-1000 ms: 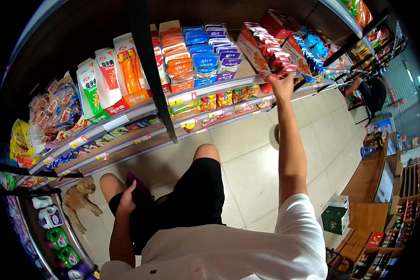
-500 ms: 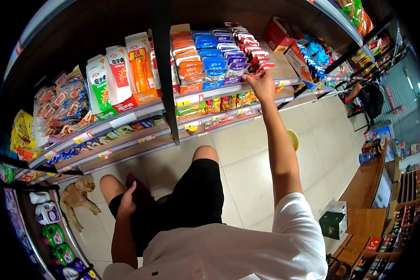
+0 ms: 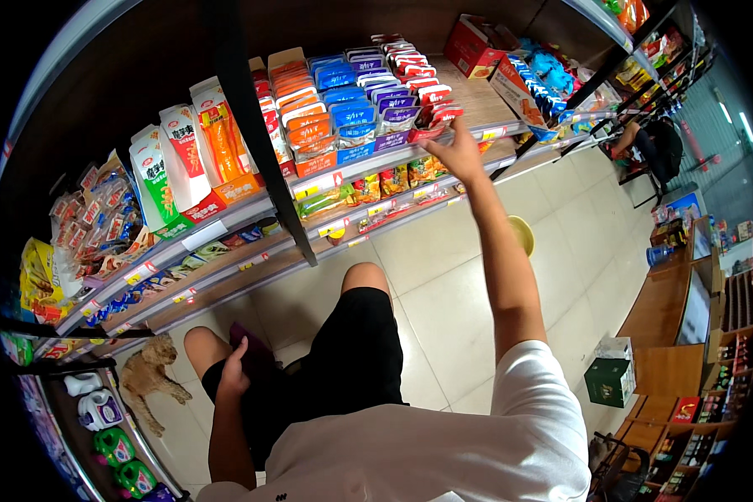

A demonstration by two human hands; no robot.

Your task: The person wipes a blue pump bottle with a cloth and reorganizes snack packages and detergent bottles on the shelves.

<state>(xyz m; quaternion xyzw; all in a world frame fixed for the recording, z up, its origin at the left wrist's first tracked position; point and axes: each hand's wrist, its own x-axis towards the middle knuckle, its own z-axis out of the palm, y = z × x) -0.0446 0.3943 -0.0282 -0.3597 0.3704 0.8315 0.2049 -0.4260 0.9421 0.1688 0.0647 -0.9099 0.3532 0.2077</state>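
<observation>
My right hand (image 3: 453, 155) reaches to the shelf's front edge. Its thumb and fingers close around the front of a red display box (image 3: 427, 134), which holds a row of red snack packets (image 3: 421, 82). Left of it, in neighbouring rows, stand purple packets (image 3: 396, 117), blue packets (image 3: 356, 115) and orange packets (image 3: 308, 127). My left hand (image 3: 234, 368) is low by my thigh, thumb upward, its other fingers mostly hidden. A dark purple thing (image 3: 253, 341) shows beside it; whether the hand holds it I cannot tell.
A dark upright post (image 3: 263, 142) divides the shelf. Tall snack boxes (image 3: 184, 159) stand left of it. A curly brown dog (image 3: 152, 376) is on the floor at left, near detergent bottles (image 3: 113, 448). A yellow round thing (image 3: 521, 236) and a green box (image 3: 609, 381) are at right.
My right hand has shifted left and slightly down, from pinching at the red packets to the front of their box. The whole view has also turned a little. My left hand stays by my thigh.
</observation>
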